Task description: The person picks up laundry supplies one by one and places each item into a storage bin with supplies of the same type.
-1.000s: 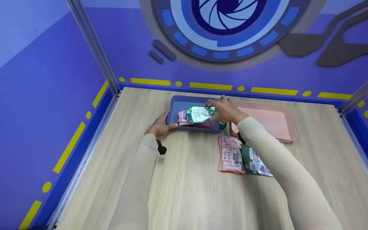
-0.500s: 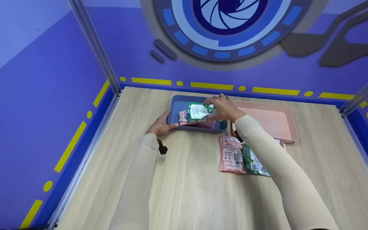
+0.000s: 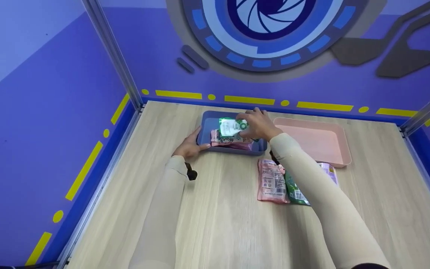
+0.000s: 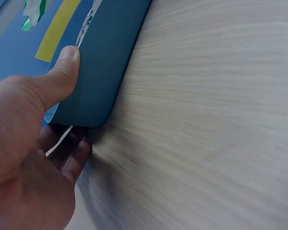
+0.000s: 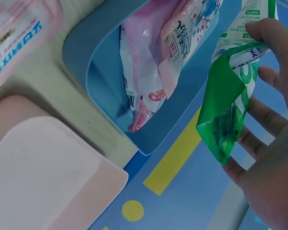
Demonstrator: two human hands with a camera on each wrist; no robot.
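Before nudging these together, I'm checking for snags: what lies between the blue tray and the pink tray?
Bare wooden tabletop alone: the right wrist view shows that strip between the blue tray and the pink tray.

1. Green-and-white packet (image 3: 229, 127): glossy, creased, one green end folded; pinched at its right side by the right hand (image 3: 258, 124), tilted above the blue tray (image 3: 230, 150).
2. Blue tray: shallow, rectangular, round-cornered; on the bench (image 3: 222, 216), far side, left hand (image 3: 189, 147) against its near left corner.

The left sleeve (image 3: 159, 216) and right sleeve (image 3: 332, 203) are long and plain cream. A round-ended black piece (image 3: 192, 174) juts beside the left cuff (image 3: 175, 164).
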